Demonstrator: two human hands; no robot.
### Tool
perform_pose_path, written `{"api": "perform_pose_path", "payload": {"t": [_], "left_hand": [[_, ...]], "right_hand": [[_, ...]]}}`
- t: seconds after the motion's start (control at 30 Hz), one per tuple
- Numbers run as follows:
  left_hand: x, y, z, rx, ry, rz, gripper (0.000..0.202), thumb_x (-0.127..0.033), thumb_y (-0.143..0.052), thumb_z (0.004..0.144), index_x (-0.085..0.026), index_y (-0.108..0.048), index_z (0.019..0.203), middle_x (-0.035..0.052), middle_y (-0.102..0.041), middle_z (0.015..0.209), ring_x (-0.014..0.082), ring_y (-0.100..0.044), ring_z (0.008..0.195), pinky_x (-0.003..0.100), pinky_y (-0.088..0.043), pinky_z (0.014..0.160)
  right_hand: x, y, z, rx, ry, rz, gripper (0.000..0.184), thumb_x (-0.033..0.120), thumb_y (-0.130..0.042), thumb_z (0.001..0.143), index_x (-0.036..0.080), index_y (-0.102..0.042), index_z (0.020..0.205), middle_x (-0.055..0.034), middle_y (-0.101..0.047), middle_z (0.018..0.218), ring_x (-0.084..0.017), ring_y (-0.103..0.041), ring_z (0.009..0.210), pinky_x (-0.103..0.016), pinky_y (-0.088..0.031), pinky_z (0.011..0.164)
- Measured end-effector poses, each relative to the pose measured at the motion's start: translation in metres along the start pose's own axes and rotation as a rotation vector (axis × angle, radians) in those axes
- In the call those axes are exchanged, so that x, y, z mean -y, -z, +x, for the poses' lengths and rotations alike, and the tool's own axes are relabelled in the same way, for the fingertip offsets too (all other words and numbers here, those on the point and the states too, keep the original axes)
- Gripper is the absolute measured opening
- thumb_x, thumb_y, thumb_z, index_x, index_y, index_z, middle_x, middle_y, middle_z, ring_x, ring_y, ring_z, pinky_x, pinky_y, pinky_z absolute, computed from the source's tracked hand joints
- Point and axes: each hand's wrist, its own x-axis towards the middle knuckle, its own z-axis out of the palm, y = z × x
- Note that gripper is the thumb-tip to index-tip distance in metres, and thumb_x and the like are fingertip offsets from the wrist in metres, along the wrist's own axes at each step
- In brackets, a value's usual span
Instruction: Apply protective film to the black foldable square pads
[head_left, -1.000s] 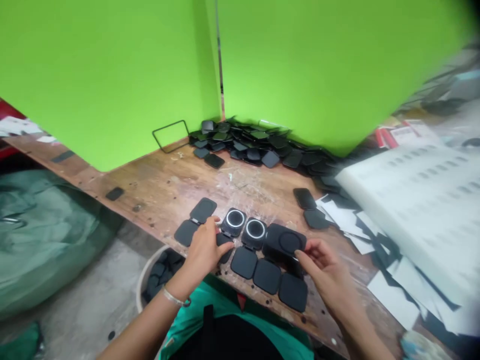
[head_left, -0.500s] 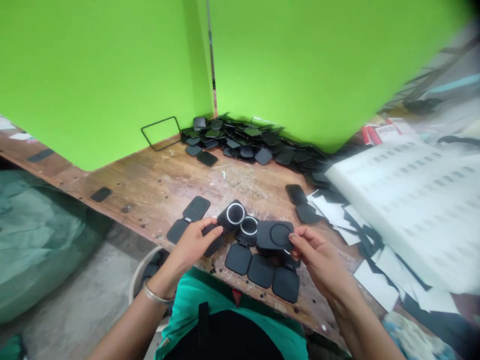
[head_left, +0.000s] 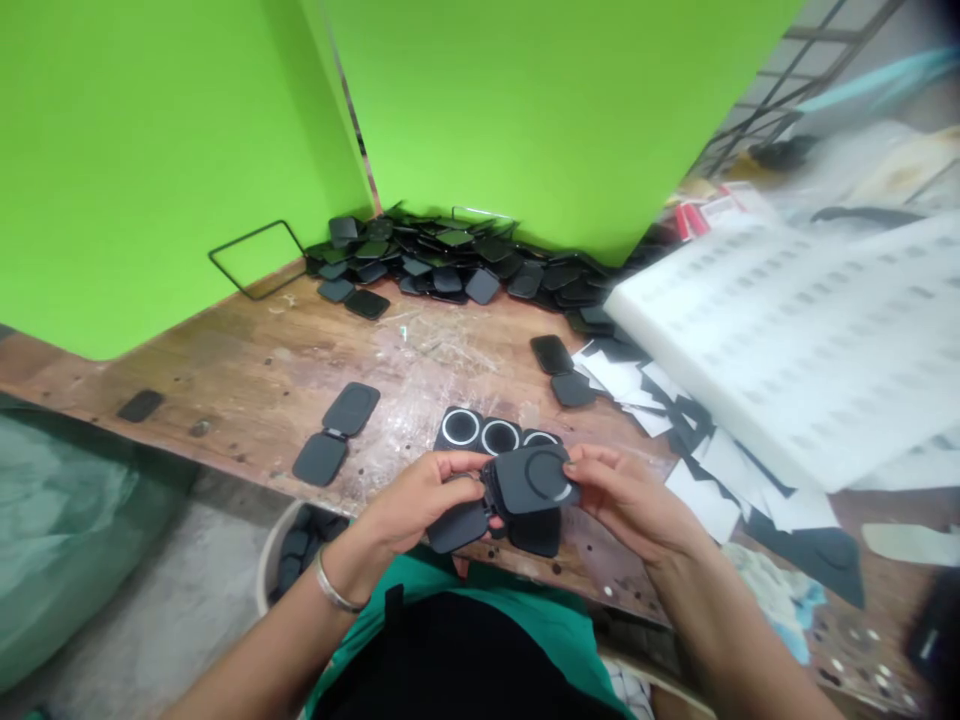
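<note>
A folding black pad (head_left: pixel 457 525), shaped like a folding wireless charger with two rounded square panels, is in my left hand (head_left: pixel 427 500). My left thumb and fingers pinch it near its hinge. At the right, my right hand (head_left: pixel 622 495) pinches the edge of a black square panel (head_left: pixel 529 478) with a faint ring mark. This panel meets the hinge of the left one; whether the two are joined I cannot tell. Just behind stand stacked black pads with white rings (head_left: pixel 460 427), partly covered by the panel. Another black panel (head_left: pixel 536 532) shows below it.
An unfolded black pad (head_left: pixel 321 458) lies left on the wooden table (head_left: pixel 247 370). Along the green partition (head_left: pixel 510 110) many black pads (head_left: pixel 450 270) are heaped. A white foam tray (head_left: pixel 795 340) and paper scraps (head_left: pixel 712 500) lie right. Below the edge is a bucket (head_left: pixel 268 570).
My hands have come together, bringing the left pad and the ring-marked panel edge to edge. The ringed pads now stand in a neat row. The view has shifted to the right.
</note>
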Motion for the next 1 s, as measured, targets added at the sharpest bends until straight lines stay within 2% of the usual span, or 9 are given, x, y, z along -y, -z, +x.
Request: {"api": "perform_pose_path", "payload": {"t": [0.17, 0.5, 0.87, 1.0], "left_hand": [[0.003, -0.007, 0.001, 0.021, 0.044, 0.076, 0.046, -0.024, -0.068, 0.077, -0.013, -0.065, 0.121, 0.0087, -0.073, 0.077, 0.0174, -0.069, 0.063, 0.025, -0.057, 0.056], [0.006, -0.012, 0.001, 0.007, 0.086, 0.131, 0.046, -0.024, -0.068, 0.077, -0.014, -0.065, 0.122, 0.0094, -0.074, 0.081, 0.0177, -0.070, 0.068, 0.024, -0.057, 0.059], [0.008, -0.009, -0.001, 0.051, 0.080, 0.129, 0.044, -0.026, -0.068, 0.079, -0.016, -0.065, 0.122, 0.0078, -0.074, 0.081, 0.0174, -0.070, 0.068, 0.027, -0.059, 0.064], [0.008, -0.008, -0.001, 0.048, 0.082, 0.120, 0.043, -0.027, -0.069, 0.079, -0.016, -0.066, 0.121, 0.0078, -0.073, 0.083, 0.0172, -0.070, 0.067, 0.027, -0.058, 0.062]], "right_hand": [[-0.008, 0.004, -0.005, -0.025, -0.020, 0.016, 0.034, 0.030, -0.091, 0.049, 0.016, -0.061, 0.056, 0.0027, -0.057, 0.062, -0.009, -0.049, 0.059, -0.022, -0.043, 0.059], [-0.010, 0.006, -0.008, -0.051, -0.019, -0.024, 0.035, 0.032, -0.089, 0.049, 0.016, -0.059, 0.058, 0.0026, -0.059, 0.061, -0.009, -0.050, 0.055, -0.022, -0.041, 0.054], [-0.011, 0.006, -0.005, -0.049, -0.035, -0.108, 0.033, 0.034, -0.087, 0.050, 0.017, -0.059, 0.057, 0.0029, -0.056, 0.056, -0.009, -0.048, 0.053, -0.022, -0.038, 0.050], [-0.012, 0.007, -0.004, -0.046, -0.015, -0.134, 0.034, 0.035, -0.086, 0.053, 0.017, -0.058, 0.057, 0.0031, -0.056, 0.057, -0.009, -0.048, 0.053, -0.022, -0.038, 0.051]]}}
